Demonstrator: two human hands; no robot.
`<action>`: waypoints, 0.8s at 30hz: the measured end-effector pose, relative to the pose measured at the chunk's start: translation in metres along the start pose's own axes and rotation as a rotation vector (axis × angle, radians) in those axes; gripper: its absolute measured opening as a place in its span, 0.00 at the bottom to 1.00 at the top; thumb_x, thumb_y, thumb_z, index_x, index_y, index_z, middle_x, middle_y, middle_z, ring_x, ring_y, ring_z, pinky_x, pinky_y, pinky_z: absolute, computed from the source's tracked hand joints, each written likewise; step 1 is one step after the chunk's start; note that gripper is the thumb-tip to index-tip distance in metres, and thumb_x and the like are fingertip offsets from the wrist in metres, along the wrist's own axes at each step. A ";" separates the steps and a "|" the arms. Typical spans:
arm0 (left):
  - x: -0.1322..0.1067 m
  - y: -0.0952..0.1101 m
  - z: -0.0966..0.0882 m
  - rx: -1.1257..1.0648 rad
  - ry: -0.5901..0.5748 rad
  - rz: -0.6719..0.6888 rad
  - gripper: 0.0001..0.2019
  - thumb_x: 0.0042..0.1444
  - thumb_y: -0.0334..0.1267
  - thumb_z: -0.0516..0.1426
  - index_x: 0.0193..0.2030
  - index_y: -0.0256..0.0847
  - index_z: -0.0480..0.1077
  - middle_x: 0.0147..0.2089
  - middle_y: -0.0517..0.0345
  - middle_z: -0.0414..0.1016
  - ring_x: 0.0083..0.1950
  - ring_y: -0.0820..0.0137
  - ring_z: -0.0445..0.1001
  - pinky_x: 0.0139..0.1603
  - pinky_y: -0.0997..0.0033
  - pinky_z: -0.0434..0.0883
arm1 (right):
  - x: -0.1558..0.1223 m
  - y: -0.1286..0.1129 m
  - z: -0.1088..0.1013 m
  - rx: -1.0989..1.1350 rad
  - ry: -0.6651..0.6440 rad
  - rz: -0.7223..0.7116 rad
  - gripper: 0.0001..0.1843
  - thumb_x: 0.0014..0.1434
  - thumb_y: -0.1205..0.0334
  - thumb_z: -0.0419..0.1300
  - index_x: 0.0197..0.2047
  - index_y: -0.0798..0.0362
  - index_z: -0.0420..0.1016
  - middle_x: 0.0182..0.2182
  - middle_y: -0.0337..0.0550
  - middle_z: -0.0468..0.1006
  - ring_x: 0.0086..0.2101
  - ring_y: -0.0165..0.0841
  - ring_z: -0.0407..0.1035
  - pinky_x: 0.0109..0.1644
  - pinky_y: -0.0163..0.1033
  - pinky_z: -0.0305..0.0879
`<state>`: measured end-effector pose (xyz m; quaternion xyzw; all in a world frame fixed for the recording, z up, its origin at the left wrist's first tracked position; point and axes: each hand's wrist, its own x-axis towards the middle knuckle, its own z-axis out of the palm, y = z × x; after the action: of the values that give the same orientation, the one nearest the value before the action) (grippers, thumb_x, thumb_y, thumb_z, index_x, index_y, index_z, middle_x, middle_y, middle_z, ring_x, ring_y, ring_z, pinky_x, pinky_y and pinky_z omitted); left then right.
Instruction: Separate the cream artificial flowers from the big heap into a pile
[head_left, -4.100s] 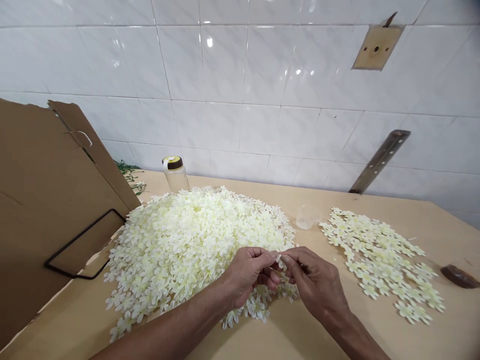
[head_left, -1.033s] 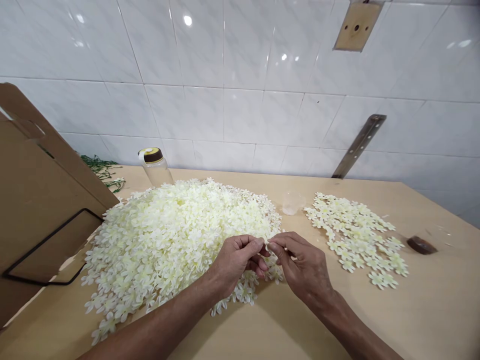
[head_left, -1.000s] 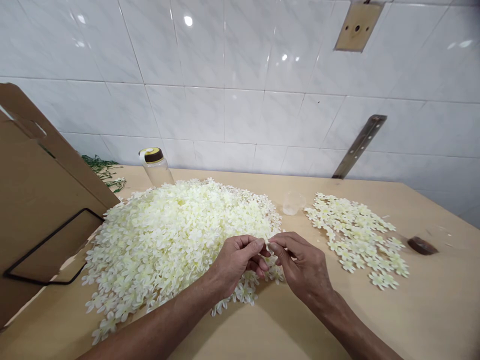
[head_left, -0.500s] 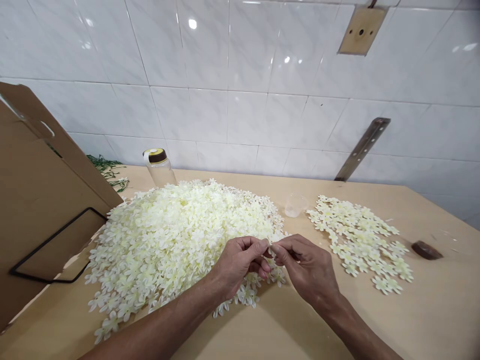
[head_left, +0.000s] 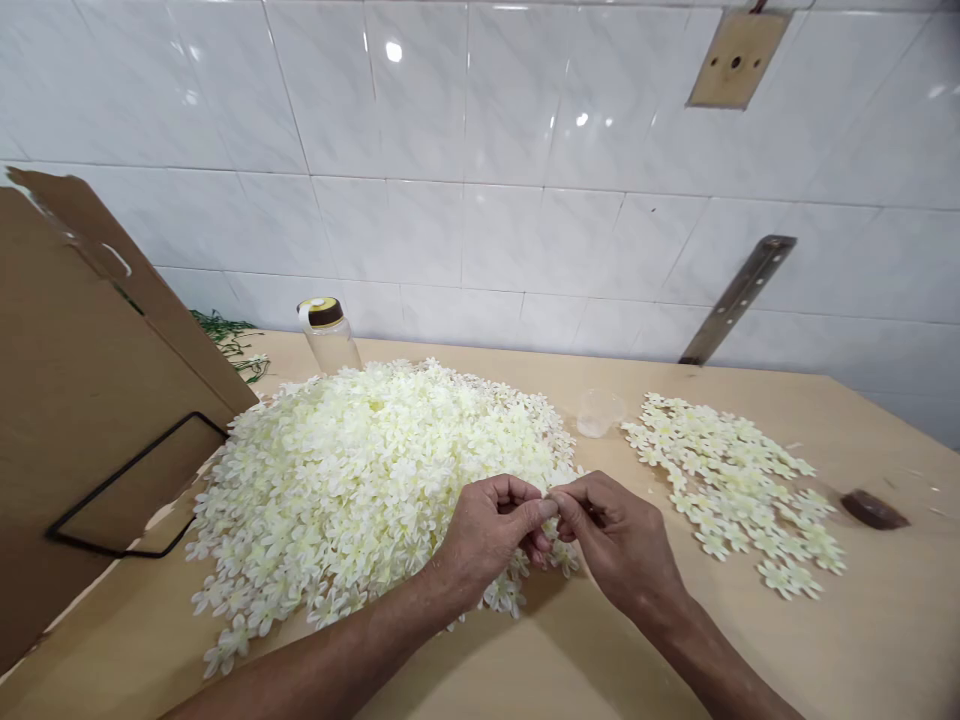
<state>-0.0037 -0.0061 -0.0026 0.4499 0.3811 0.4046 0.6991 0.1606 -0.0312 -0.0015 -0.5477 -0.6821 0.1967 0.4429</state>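
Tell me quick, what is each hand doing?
Left hand: pinched shut on a small flower.
Right hand: pinched shut on the same flower.

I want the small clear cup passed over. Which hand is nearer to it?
Right. The right hand lies just below the clear cup; the left hand sits further left, by the flower pile.

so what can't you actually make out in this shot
Head view only:
- What the left hand and right hand pinch: covered by the fingers, though it is likely a flower.
- Cardboard box: cut off by the left edge, inside unseen.
- Bottle: its base is behind the large flower pile.
- Small dark object: too small to identify.
- Clear cup: contents too faint to tell.
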 end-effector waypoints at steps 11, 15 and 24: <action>0.000 -0.008 0.001 -0.037 0.002 0.006 0.17 0.47 0.46 0.68 0.32 0.35 0.71 0.19 0.58 0.73 0.19 0.72 0.70 0.22 0.73 0.69 | 0.005 0.010 -0.004 0.327 -0.199 0.384 0.21 0.57 0.41 0.64 0.34 0.53 0.81 0.31 0.45 0.81 0.29 0.38 0.77 0.36 0.41 0.75; 0.001 -0.008 0.001 -0.019 0.011 0.014 0.15 0.49 0.46 0.67 0.31 0.35 0.72 0.19 0.59 0.72 0.18 0.74 0.68 0.22 0.74 0.68 | 0.005 0.006 -0.005 0.169 -0.171 0.329 0.23 0.59 0.40 0.60 0.30 0.52 0.79 0.26 0.43 0.79 0.27 0.37 0.75 0.31 0.38 0.71; 0.000 -0.005 0.001 -0.131 -0.028 -0.074 0.14 0.48 0.43 0.68 0.31 0.33 0.74 0.21 0.56 0.73 0.21 0.75 0.68 0.25 0.75 0.67 | 0.004 -0.003 -0.004 0.098 -0.122 0.291 0.23 0.63 0.42 0.56 0.27 0.51 0.74 0.22 0.41 0.77 0.25 0.35 0.73 0.30 0.37 0.68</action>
<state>-0.0020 -0.0078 -0.0067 0.3945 0.3603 0.3961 0.7468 0.1623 -0.0293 0.0047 -0.6054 -0.6108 0.3247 0.3937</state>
